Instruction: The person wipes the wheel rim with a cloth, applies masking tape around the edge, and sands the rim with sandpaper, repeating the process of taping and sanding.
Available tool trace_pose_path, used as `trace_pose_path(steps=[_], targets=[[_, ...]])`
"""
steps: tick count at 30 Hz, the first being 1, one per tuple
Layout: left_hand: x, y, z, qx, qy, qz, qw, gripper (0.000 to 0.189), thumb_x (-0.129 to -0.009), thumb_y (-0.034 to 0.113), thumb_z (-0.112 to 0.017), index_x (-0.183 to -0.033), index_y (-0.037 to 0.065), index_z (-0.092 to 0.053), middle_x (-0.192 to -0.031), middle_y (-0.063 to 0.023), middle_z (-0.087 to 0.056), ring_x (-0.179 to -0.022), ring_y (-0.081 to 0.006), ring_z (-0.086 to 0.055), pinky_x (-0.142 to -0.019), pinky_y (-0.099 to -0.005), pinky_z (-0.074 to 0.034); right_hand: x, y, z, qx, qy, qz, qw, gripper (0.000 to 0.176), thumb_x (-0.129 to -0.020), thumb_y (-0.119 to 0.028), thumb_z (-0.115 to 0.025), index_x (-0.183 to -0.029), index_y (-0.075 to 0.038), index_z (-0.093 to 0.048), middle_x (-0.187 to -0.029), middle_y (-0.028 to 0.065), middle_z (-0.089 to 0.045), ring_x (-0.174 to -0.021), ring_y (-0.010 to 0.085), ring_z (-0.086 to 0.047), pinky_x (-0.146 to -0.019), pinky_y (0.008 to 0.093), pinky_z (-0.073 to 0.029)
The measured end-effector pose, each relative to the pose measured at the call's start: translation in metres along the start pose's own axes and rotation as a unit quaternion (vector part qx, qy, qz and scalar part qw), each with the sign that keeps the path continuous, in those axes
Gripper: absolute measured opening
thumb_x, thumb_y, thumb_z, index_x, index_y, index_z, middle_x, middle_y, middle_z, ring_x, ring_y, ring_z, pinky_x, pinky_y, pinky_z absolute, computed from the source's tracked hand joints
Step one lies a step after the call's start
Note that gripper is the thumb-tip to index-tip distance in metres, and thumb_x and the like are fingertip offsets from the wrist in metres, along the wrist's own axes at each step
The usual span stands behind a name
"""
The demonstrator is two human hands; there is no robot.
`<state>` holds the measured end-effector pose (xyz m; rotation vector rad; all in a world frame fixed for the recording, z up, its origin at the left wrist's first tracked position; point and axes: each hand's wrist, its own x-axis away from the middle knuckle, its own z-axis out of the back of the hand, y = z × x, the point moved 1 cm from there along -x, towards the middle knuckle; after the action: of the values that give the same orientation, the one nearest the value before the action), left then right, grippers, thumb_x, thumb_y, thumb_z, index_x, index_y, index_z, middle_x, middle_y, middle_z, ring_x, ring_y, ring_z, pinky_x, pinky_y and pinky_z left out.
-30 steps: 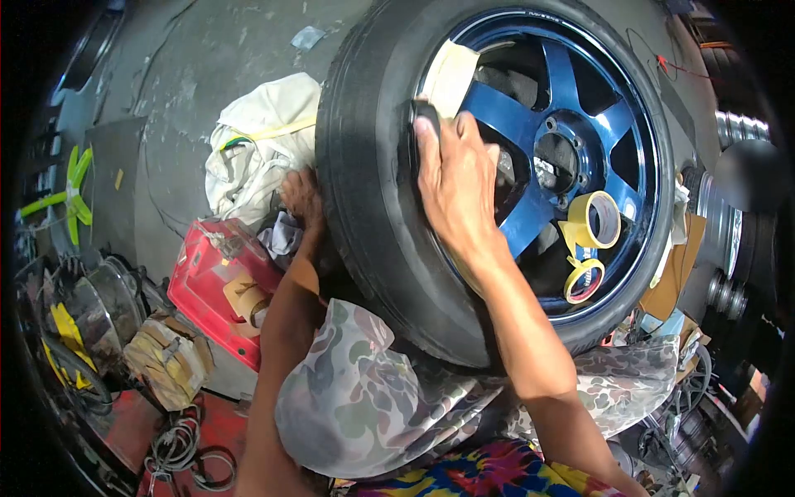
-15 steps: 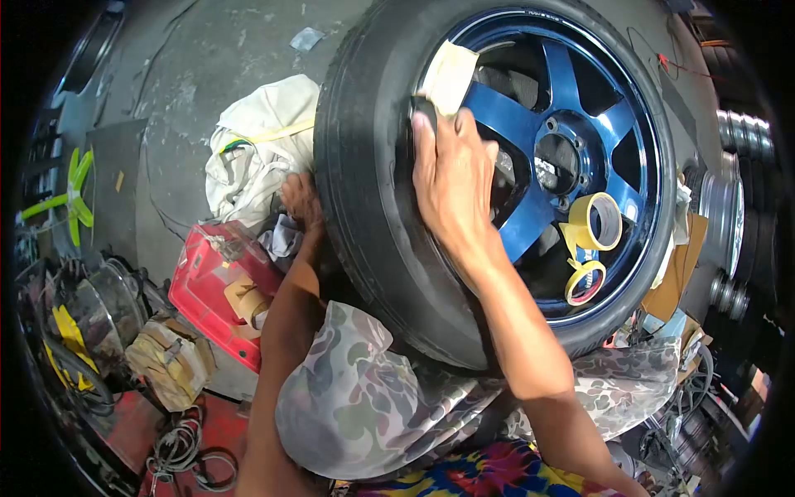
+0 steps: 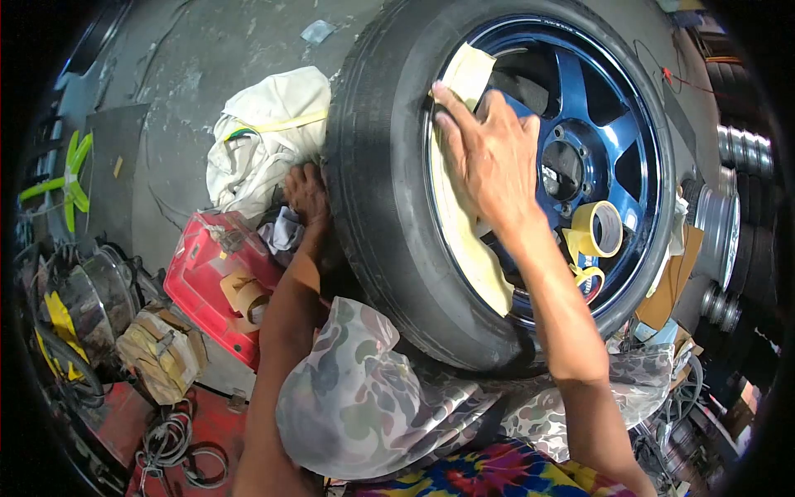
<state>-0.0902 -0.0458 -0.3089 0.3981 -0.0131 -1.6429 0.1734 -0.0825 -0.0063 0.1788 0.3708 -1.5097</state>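
Observation:
A black tyre (image 3: 373, 166) on a blue spoked wheel (image 3: 571, 87) lies tilted before me. My right hand (image 3: 497, 161) is on the wheel's left rim, index finger and thumb stretched out onto a pale yellow strip (image 3: 468, 236), which looks like masking tape or paper. The strip curves along the rim where it meets the tyre; my hand hides part of it. My left hand (image 3: 306, 195) is low beside the tyre's left side, fingers spread, near a white cloth (image 3: 277, 103). A wide yellow tape roll (image 3: 596, 229) and a narrower tape roll (image 3: 590, 280) lie on the wheel.
A red plastic case (image 3: 207, 277) with a brown tape roll (image 3: 244, 298) on it stands left of my left arm. A camouflage cloth (image 3: 356, 398) covers my legs. A bright green spoked piece (image 3: 73, 178) lies far left. Stacked wheels (image 3: 716, 215) line the right side.
A long pale strip now shows down the left rim, where dark rim and tyre showed before. My right hand has shifted right and its fingers have straightened. My left hand stays beside the tyre.

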Motion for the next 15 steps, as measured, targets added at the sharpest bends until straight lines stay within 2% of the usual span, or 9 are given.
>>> trace_pose_path(steps=[2, 5, 8, 13, 15], targets=[[0.0, -0.001, -0.004, -0.006, 0.003, 0.0, 1.0, 0.026, -0.098, 0.039, -0.063, -0.104, 0.013, -0.062, -0.107, -0.0107, -0.058, -0.104, -0.0338, -0.057, -0.088, -0.0492, -0.044, -0.004, 0.005, 0.0, 0.004, 0.004, 0.006, 1.0, 0.037, -0.102, -0.03, -0.064, -0.137, -0.022, -0.07, -0.083, 0.009, -0.049, -0.076, 0.0231, -0.053, -0.073, 0.0388, -0.029], [0.0, 0.001, -0.003, -0.01, 0.004, 0.008, 1.0, 0.027, -0.099, 0.039, -0.063, -0.104, 0.012, -0.062, -0.106, -0.0115, -0.058, -0.105, -0.0345, -0.057, -0.088, -0.0499, -0.044, 0.003, 0.0, 0.006, 0.003, -0.049, 0.017, 0.999, 0.036, -0.104, -0.032, -0.062, -0.138, -0.023, -0.069, -0.085, 0.0097, -0.05, -0.077, 0.024, -0.054, -0.072, 0.0392, -0.029], [-0.003, 0.004, 0.002, 0.002, 0.004, 0.01, 1.0, 0.028, -0.099, 0.038, -0.064, -0.103, 0.011, -0.063, -0.106, -0.012, -0.059, -0.107, -0.0351, -0.057, -0.088, -0.0506, -0.045, -0.008, 0.01, 0.003, 0.021, -0.028, 0.023, 0.999, 0.036, -0.104, -0.031, -0.061, -0.139, -0.023, -0.068, -0.086, 0.0101, -0.05, -0.076, 0.024, -0.053, -0.072, 0.0391, -0.03], [-0.002, 0.007, 0.008, 0.034, 0.019, 0.01, 0.999, 0.028, -0.099, 0.038, -0.065, -0.102, 0.01, -0.063, -0.11, -0.0128, -0.06, -0.109, -0.0358, -0.058, -0.092, -0.0513, -0.045, -0.001, -0.001, 0.007, 0.012, -0.057, 0.011, 0.998, 0.035, -0.105, -0.031, -0.059, -0.138, -0.021, -0.069, -0.085, 0.0115, -0.052, -0.078, 0.0244, -0.056, -0.072, 0.0395, -0.03], [-0.001, 0.005, 0.0, 0.002, 0.082, -0.012, 0.997, 0.029, -0.1, 0.039, -0.064, -0.103, 0.01, -0.064, -0.111, -0.0135, -0.061, -0.11, -0.036, -0.058, -0.094, -0.0521, -0.045, -0.007, 0.002, 0.005, 0.009, -0.045, 0.01, 0.999, 0.036, -0.105, -0.03, -0.059, -0.139, -0.021, -0.069, -0.084, 0.0112, -0.052, -0.077, 0.0243, -0.056, -0.072, 0.0394, -0.031]])
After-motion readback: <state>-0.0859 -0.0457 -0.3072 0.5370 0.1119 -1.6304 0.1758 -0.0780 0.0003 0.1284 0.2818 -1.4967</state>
